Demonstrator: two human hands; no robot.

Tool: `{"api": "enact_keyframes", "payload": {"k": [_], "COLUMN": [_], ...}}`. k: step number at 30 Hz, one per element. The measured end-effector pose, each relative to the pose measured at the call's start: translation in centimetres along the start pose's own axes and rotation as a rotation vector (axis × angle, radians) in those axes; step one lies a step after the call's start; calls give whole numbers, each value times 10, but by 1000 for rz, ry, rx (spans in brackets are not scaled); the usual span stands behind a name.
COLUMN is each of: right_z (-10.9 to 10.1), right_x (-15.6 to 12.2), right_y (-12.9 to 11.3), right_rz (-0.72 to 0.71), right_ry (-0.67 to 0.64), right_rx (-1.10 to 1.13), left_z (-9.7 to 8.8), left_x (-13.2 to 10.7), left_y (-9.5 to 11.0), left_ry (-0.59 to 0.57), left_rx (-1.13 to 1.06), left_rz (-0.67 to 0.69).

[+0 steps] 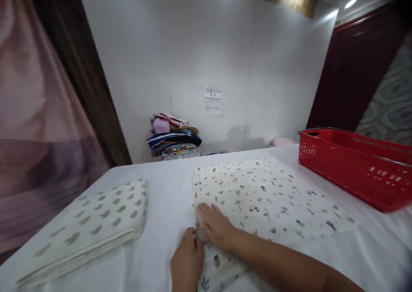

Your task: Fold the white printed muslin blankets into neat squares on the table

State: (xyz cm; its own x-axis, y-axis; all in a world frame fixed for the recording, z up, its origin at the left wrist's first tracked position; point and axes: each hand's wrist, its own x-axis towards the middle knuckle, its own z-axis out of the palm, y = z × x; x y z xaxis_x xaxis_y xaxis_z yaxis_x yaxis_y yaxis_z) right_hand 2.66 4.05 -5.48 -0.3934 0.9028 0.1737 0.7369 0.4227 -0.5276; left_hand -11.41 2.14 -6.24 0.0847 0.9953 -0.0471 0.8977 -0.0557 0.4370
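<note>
A white cloth (244,193) printed with small grey-green plants and fruit lies spread on the table. At its left edge, my left hand (187,257) is closed, pinching a bit of the cloth between thumb and fingers. Just beside it, my right hand (214,227) rests over the same edge, its thumb bent in and a raised fold of cloth gathered at its fingers. My right forearm crosses the near part of the cloth and covers some of it. To the left lies a folded white cloth (106,215) with grey leaf-like shapes, apart from both hands.
A red plastic basket (341,167) stands at the table's right side. Against the white wall at the back is a stack of folded fabrics (175,137). The table (161,197) has a white cover. A pink curtain (41,124) hangs at the left.
</note>
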Motion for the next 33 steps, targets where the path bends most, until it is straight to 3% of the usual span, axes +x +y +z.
{"api": "enact_keyframes", "payload": {"k": [5, 10, 14, 17, 19, 22, 25, 29, 33], "right_z": [-9, -45, -75, -89, -94, -97, -100, -119, -139], "right_x": [-33, -68, -110, -146, -169, -196, -209, -226, -261], "right_y": [-1, 9, 41, 76, 98, 119, 127, 143, 177], "right_rz": [54, 123, 282, 438, 531, 631, 641, 700, 903], "right_ry": [-81, 26, 67, 144, 179, 141, 109, 230, 245], "right_rx": [-4, -33, -148, -282, -359, -367, -276, -320, -461], "left_z": [4, 4, 4, 12, 20, 30, 33, 31, 30], "left_x": [3, 3, 2, 2, 3, 4, 6, 7, 5], "left_y": [-1, -2, 0, 0, -2, -3, -3, -3, -9], "left_ry": [52, 81, 147, 217, 193, 104, 53, 53, 67], "left_rx": [9, 27, 43, 113, 189, 301, 363, 427, 459], "left_rz": [31, 39, 117, 350, 472, 472, 439, 448, 555]}}
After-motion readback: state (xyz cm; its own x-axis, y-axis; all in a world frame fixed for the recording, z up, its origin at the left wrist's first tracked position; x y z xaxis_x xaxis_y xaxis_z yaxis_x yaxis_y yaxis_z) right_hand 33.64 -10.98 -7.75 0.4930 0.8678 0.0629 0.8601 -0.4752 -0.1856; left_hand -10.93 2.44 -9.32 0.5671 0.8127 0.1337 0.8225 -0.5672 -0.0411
